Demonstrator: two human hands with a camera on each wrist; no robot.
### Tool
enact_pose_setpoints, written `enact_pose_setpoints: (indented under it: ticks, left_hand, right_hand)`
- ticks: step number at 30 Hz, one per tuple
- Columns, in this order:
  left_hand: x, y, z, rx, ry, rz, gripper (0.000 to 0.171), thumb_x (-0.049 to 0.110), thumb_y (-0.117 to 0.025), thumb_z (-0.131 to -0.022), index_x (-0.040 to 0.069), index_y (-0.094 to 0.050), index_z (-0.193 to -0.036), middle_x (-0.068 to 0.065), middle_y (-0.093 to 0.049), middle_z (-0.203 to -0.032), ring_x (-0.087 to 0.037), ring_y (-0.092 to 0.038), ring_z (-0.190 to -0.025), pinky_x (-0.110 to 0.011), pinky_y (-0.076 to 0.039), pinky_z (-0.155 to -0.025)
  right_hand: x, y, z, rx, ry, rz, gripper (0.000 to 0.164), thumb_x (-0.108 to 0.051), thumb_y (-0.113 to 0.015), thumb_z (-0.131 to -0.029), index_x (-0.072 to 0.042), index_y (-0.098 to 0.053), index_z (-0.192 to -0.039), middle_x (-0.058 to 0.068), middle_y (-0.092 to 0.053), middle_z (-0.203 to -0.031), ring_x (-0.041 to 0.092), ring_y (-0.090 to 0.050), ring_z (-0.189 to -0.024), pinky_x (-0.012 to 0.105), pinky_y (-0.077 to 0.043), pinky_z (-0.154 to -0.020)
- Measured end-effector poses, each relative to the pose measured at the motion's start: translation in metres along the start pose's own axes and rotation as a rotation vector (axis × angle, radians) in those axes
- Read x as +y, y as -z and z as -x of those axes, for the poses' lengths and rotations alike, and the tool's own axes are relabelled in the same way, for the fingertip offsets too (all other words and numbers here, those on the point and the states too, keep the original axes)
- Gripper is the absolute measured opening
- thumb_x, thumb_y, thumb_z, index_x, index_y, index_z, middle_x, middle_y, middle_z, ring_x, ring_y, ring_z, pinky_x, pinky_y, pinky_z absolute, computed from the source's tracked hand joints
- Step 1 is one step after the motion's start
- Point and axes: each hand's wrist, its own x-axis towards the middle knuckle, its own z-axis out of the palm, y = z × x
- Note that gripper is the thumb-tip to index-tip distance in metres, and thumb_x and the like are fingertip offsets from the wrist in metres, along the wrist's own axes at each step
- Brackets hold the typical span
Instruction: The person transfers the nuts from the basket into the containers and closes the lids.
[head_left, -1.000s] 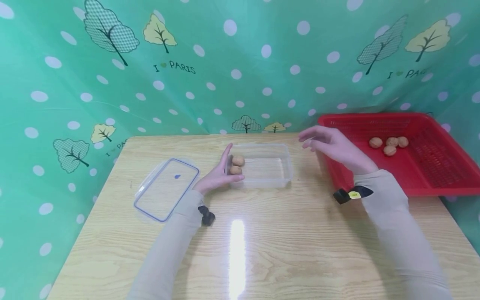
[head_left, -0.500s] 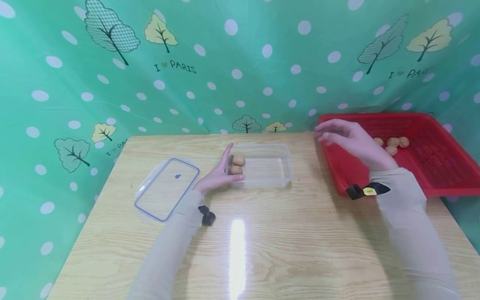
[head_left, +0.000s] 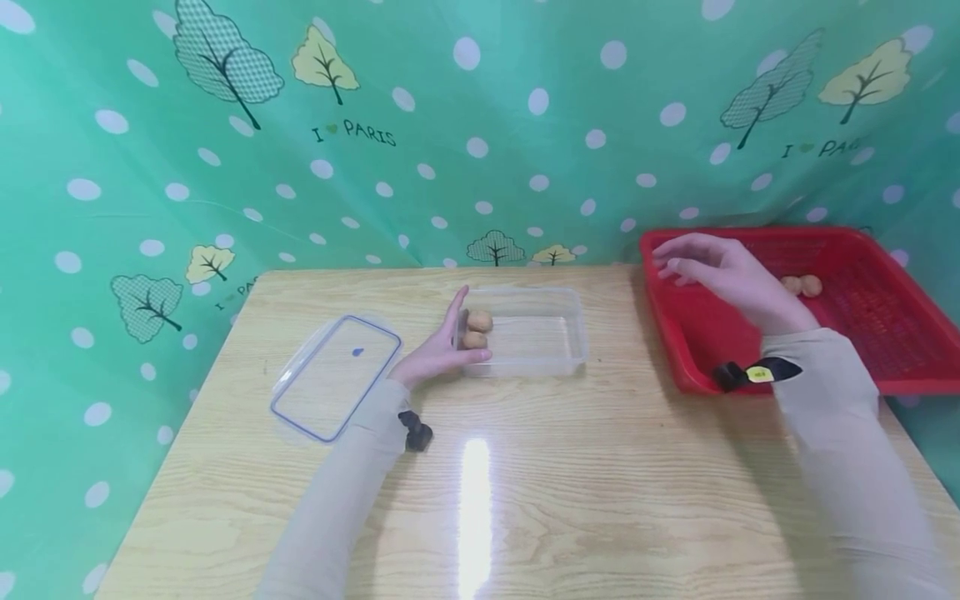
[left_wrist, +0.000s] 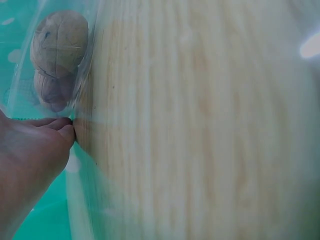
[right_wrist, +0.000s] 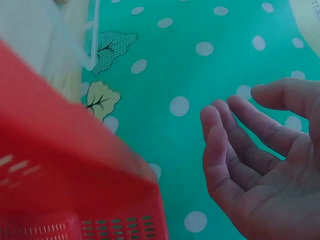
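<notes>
My left hand point(head_left: 438, 350) holds the left end of a clear plastic food container point(head_left: 528, 367), thumb along the near side and a finger up at the far corner. Two walnuts point(head_left: 480, 321) sit inside at that end; the left wrist view shows a walnut point(left_wrist: 60, 42) through the clear wall, close to my fingertips. Over the left part of a red plastic basket point(head_left: 862, 385) hovers my right hand point(head_left: 731, 271), fingers loosely bent, nothing in them. Two walnuts point(head_left: 811, 286) show in the basket past my wrist; the hand and forearm hide part of its floor.
A clear lid with a blue seal point(head_left: 337, 379) lies on the wooden table point(head_left: 600, 483), left of the container. Behind the table hangs a green dotted cloth point(head_left: 420, 100). In the right wrist view the basket wall point(right_wrist: 75, 125) stands beside the right hand.
My right hand has moved right, from beside the basket's left rim to over its inside, and now covers some walnuts. The left hand and container stay put.
</notes>
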Motion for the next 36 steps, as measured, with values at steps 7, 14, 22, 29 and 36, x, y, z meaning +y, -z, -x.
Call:
enact_pose_setpoints:
  ticks: [7, 14, 22, 29, 36]
  left_hand:
    - [0.0, 0.0, -0.001, -0.002, -0.004, -0.007, 0.115, 0.016, -0.077, -0.081, 0.049, 0.009, -0.149, -0.019, 0.01, -0.159, -0.028, 0.001, -0.145, -0.051, -0.01, -0.115]
    - [0.0, 0.0, -0.001, -0.004, -0.002, -0.015, 0.114, 0.016, -0.077, -0.082, 0.049, 0.009, -0.149, -0.019, 0.01, -0.158, -0.029, 0.001, -0.145, -0.052, -0.012, -0.114]
    - [0.0, 0.0, 0.0, -0.002, -0.004, -0.014, 0.113, 0.016, -0.076, -0.083, 0.05, 0.009, -0.149, -0.019, 0.011, -0.158, -0.028, 0.003, -0.145, -0.052, -0.011, -0.114]
    - [-0.001, -0.001, -0.001, 0.006, 0.003, -0.01, 0.114, 0.018, -0.077, -0.081, 0.052, 0.008, -0.148, -0.018, 0.009, -0.159, -0.029, 0.001, -0.145, -0.053, -0.011, -0.114]
    - [-0.001, -0.001, -0.001, 0.019, 0.013, -0.04, 0.114, 0.019, -0.077, -0.081, 0.052, 0.008, -0.148, -0.018, 0.007, -0.159, -0.028, -0.001, -0.145, -0.054, -0.012, -0.113]
  right_hand:
    - [0.009, 0.008, -0.004, -0.003, -0.034, 0.013, 0.043, -0.022, -0.065, -0.093, -0.007, -0.054, -0.132, 0.008, -0.059, -0.119, 0.023, -0.06, -0.102, 0.019, -0.053, -0.078]
    - [0.024, 0.016, -0.01, 0.001, -0.041, 0.009, 0.044, -0.021, -0.065, -0.093, -0.004, -0.053, -0.132, 0.003, -0.059, -0.118, 0.017, -0.06, -0.101, 0.022, -0.054, -0.08]
    - [0.039, 0.028, -0.013, -0.001, -0.095, 0.062, 0.045, -0.021, -0.063, -0.095, -0.002, -0.051, -0.134, 0.007, -0.057, -0.12, 0.015, -0.059, -0.101, 0.016, -0.052, -0.076]
    - [0.059, 0.037, -0.016, -0.017, -0.152, 0.106, 0.043, -0.021, -0.057, -0.098, 0.001, -0.049, -0.135, 0.008, -0.059, -0.119, 0.005, -0.061, -0.094, 0.019, -0.053, -0.077]
    - [0.076, 0.045, -0.017, -0.017, -0.201, 0.134, 0.047, -0.028, -0.053, -0.1, -0.001, -0.046, -0.138, 0.008, -0.059, -0.12, 0.003, -0.061, -0.093, 0.021, -0.052, -0.078]
